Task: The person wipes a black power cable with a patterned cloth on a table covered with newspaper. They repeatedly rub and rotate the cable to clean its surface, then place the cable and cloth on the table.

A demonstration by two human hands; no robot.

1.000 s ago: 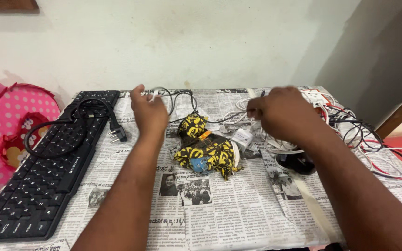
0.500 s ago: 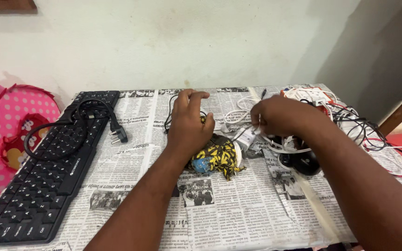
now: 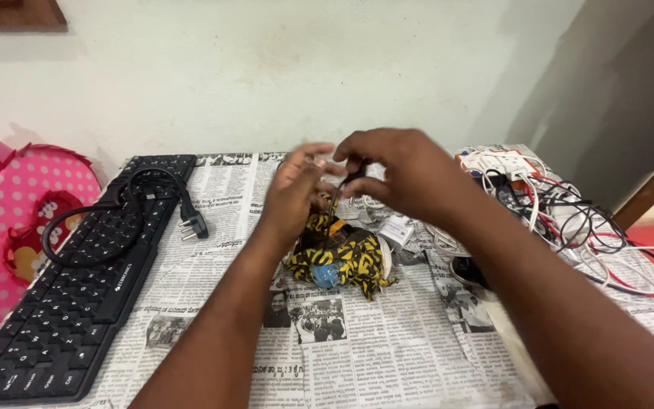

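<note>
— In the head view, what are the two hands doing?

— They meet above the middle of the desk (image 3: 387, 356). The right hand (image 3: 403, 170) pinches a thin black cable (image 3: 340, 188) between thumb and fingers, so that grip is clenched on the cable. The left hand (image 3: 297, 189) is right beside it, fingers curled at the same cable, but motion blur means I cannot tell whether its grip has closed.

— Why held up like that?

— Likely to keep the cable free of what lies under the grip: a yellow and black cloth bundle (image 3: 338, 254), with a small white adapter (image 3: 395, 229) just right of it.

— And further out?

— Right of the grip, a tangle of wires (image 3: 584, 227). Left of it, a black keyboard (image 3: 77, 280) with a plug cord (image 3: 153, 201) coiled on top, kept apart from the tangle.
</note>
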